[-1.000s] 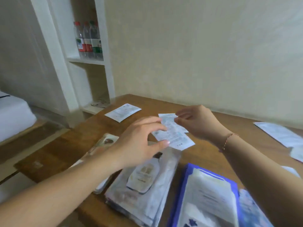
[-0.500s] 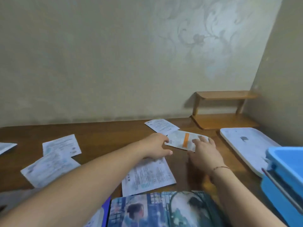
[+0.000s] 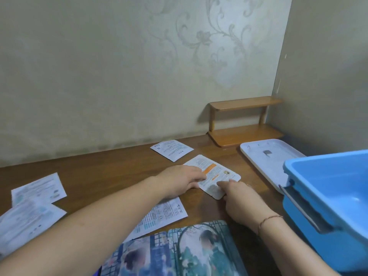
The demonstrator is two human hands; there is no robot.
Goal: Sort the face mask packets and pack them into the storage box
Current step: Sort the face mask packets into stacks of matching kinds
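A white face mask packet with an orange stripe (image 3: 216, 174) lies flat on the wooden table (image 3: 111, 168). My left hand (image 3: 179, 181) rests on its left edge with fingers stretched over it. My right hand (image 3: 238, 198) presses its near corner with straight fingertips. Another white packet (image 3: 171, 150) lies just beyond it near the wall. A white packet (image 3: 162, 215) sits under my left forearm, and two more white packets (image 3: 38, 191) lie at the left. The blue storage box (image 3: 334, 198) stands open at the right edge.
A white lid (image 3: 264, 160) lies flat between the box and a small wooden shelf (image 3: 245, 122) against the wall. A stack of picture-printed packets (image 3: 179, 250) sits at the table's near edge. The walls meet in a corner at the right.
My view swung from the table's left end to its right end. Both hands let go of the white packets there and now lie on the orange-striped packet, which has slid slightly nearer.
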